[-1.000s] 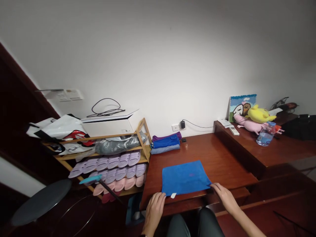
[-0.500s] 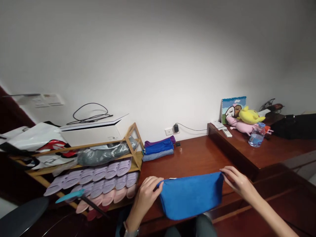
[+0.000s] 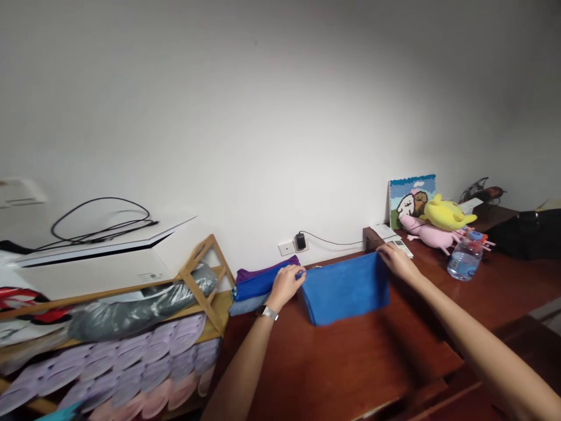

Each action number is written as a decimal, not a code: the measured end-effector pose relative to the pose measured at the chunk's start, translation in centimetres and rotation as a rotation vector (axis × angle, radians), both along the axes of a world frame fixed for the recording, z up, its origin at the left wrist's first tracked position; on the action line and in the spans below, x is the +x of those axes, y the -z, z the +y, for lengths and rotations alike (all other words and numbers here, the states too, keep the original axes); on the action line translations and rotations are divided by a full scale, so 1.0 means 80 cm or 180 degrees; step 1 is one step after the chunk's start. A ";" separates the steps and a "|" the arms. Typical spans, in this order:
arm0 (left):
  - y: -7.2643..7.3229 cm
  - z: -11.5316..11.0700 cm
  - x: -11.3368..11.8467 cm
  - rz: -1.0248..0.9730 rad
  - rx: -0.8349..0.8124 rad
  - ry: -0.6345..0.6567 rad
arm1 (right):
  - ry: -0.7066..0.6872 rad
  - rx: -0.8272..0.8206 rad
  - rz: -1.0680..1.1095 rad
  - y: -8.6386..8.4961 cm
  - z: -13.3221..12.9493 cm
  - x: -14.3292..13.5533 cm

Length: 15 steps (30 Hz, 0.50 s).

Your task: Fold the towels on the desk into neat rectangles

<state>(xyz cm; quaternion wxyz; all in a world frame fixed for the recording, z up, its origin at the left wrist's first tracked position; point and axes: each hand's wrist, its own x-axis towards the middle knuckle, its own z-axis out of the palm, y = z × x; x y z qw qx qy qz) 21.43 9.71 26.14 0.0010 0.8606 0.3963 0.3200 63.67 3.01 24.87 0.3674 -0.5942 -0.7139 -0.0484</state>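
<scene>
A folded blue cloth [image 3: 348,289] hangs stretched between my two hands above the brown wooden desk. My left hand [image 3: 286,285], with a watch at the wrist, pinches its upper left corner. At the upper right corner, my right hand [image 3: 398,262] holds the cloth between thumb and fingers. Left of the cloth, against the wall, lies a row of folded cloths in purple, dark blue [image 3: 263,283] and grey-blue; my left forearm and hand partly cover them.
A slatted shoe rack [image 3: 210,304] with lilac and pink slippers stands at left, a white box [image 3: 100,257] on top. On the raised right-hand surface are a water bottle [image 3: 465,257], plush toys [image 3: 447,213] and a picture [image 3: 412,199]. A black plug [image 3: 300,240] sits in the wall socket.
Both hands have carried the blue cloth forward, from near the desk's front edge to over its back part. The view has shifted, with the rack moving left and lower.
</scene>
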 end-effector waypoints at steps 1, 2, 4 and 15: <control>-0.002 0.015 0.013 0.0002 0.0152 -0.0078 | 0.0091 0.0090 0.0055 -0.001 0.021 0.007; -0.001 0.027 0.024 -0.0016 0.0278 -0.0131 | 0.0177 0.0176 0.0119 0.002 0.038 0.014; 0.009 0.047 0.044 -0.0058 0.0444 -0.0185 | 0.0316 0.0290 0.0248 0.018 0.066 0.027; 0.245 0.042 0.112 0.0772 -0.0065 -0.0372 | 0.1041 -0.0215 0.0590 0.261 0.083 0.025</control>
